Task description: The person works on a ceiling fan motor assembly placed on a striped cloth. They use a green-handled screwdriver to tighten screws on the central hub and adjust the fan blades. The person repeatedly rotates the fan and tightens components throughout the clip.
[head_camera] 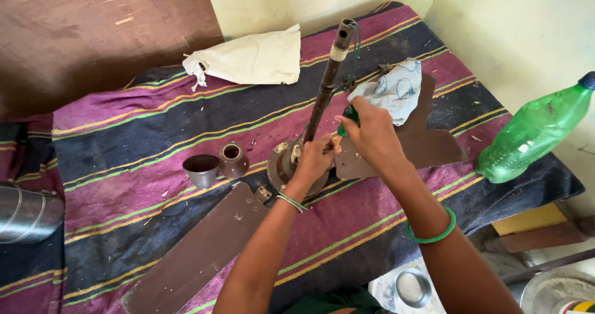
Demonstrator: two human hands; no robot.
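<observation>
At centre, my left hand (315,159) clamps the fan hub (286,165), steadying it. My right hand (370,134) grips the green-handled screwdriver (348,118), tip down at the hub.

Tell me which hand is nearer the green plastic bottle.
Right. The right hand, holding a green-handled screwdriver, is on the side of the green bottle; the left hand lies farther away, at the fan motor.
</observation>
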